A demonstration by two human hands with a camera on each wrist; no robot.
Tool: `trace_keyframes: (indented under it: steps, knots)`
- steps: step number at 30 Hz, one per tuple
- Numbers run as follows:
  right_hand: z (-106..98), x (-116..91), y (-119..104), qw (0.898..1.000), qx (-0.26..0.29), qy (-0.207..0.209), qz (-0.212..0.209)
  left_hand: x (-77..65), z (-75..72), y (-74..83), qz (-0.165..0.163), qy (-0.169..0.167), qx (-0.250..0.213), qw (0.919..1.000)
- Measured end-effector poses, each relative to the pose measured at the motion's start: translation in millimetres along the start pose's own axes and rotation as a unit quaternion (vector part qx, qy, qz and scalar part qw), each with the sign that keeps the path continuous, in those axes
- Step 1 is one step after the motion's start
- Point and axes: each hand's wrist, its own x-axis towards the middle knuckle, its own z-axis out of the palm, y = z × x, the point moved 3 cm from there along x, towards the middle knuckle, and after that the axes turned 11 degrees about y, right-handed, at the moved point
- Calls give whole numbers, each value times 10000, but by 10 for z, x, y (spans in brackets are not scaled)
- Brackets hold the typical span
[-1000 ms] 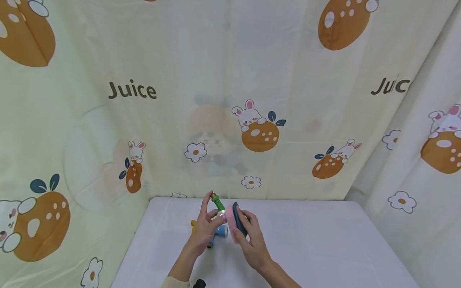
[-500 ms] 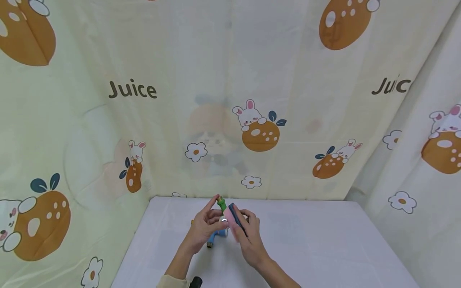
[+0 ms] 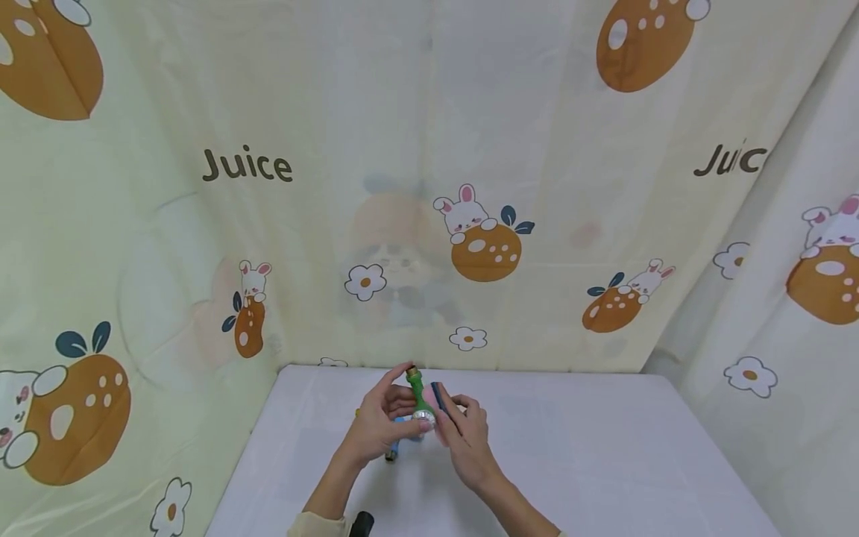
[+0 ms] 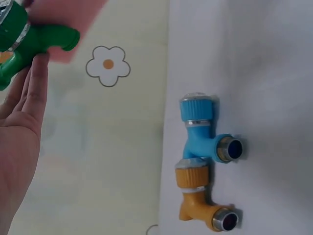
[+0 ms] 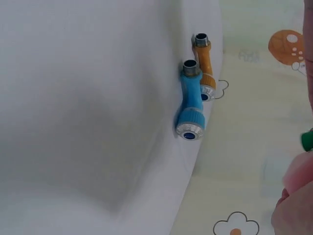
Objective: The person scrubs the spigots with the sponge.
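My left hand [image 3: 376,426] holds a green tap [image 3: 415,382] by its ends, a fingertip at the metal threaded end and the thumb near the silvery knob cap. My right hand [image 3: 467,445] grips a sponge [image 3: 438,397] with a pink side and a dark blue side. The pink side faces the green tap at its right; whether they touch is hard to tell. In the left wrist view, part of the green tap [image 4: 29,44] shows above the fingers. A blue tap [image 4: 197,129] and an orange tap [image 4: 194,193] lie on the table close together, partly hidden by the left hand in the head view.
A white-covered table [image 3: 570,455] spreads under the hands. Behind it hangs a pale curtain [image 3: 322,216] printed with rabbits, oranges and flowers. A black object [image 3: 362,523] shows beside the left sleeve [image 3: 318,524].
The green tap has turned more upright and shifted slightly right, its cap now facing me. The sponge has swung and moved behind the tap's right side. The taps on the table stay put.
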Motion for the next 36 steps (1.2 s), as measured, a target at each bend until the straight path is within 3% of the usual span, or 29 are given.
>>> trace_keyframes:
  steps: [6,10,14,16,18,22,25,28,32,36]
  knots:
    - [53,-34,153,9984,-526,71,186,15,-47,75,290,334,-308,9985]
    - [71,-62,227,9973,-650,345,4,-7,-74,76,-31,476,-898,9948]
    - [56,-105,222,9937,-313,1041,-269,-16,-109,20,-441,877,-1141,9886]
    - [34,-137,169,9891,35,1356,-579,-9,-114,-20,-601,1084,-1192,9851]
    - [27,-178,95,9814,262,1513,-1154,4,-109,-54,-713,1224,-1287,9815]
    - [67,-272,-57,9658,284,1265,-2244,18,-75,-99,-917,1395,-1388,9761]
    - [98,-297,-118,9585,-71,1203,-2583,17,-44,-148,-1158,1333,-1178,9772]
    - [98,-285,-140,9545,-404,1285,-2660,-2,-40,-212,-1364,1173,-784,9806]
    - [79,-249,-164,9494,-728,1282,-2774,-20,-68,-283,-1383,923,-234,9858]
    - [64,-203,-177,9462,-1019,1234,-2812,-22,-93,-311,-1315,678,7,9890]
